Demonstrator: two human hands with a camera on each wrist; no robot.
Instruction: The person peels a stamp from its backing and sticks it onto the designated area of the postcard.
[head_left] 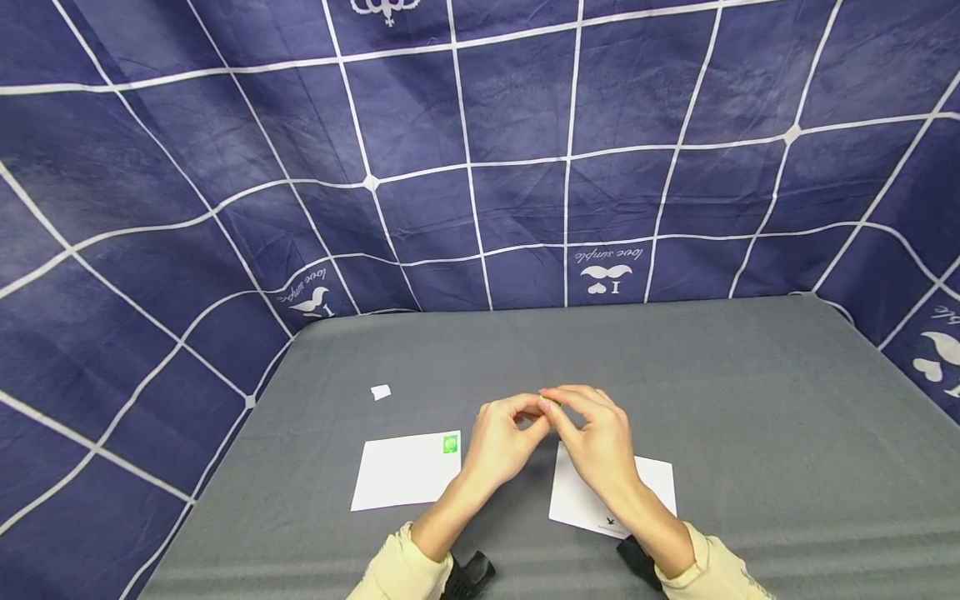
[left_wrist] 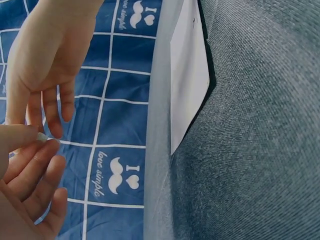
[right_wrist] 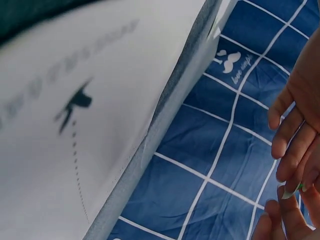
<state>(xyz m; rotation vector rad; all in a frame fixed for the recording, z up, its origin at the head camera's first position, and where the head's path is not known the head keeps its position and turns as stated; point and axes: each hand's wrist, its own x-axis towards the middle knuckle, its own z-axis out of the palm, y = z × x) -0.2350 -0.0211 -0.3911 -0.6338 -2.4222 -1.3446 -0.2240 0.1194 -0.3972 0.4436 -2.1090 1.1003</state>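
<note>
Both hands meet over the table, fingertips together. My left hand point(head_left: 501, 437) and my right hand point(head_left: 600, 433) pinch a small green stamp point(right_wrist: 301, 186) between thumbs and index fingers, mostly hidden by the fingertips. In the left wrist view only a pale sliver of it shows. Below my right forearm lies a white envelope point(head_left: 656, 483) with a small dark bird print, partly covered by the arm. To the left of my left hand, another white envelope point(head_left: 405, 471) lies flat, a green stamp point(head_left: 450, 443) in its upper right corner.
A small white paper scrap point(head_left: 381, 392) lies on the grey table cloth point(head_left: 712, 375), beyond the left envelope. Behind and at both sides hangs a blue curtain point(head_left: 517, 208) with white grid lines. Dark wrist devices point(head_left: 472, 577) sit under the cream sleeves.
</note>
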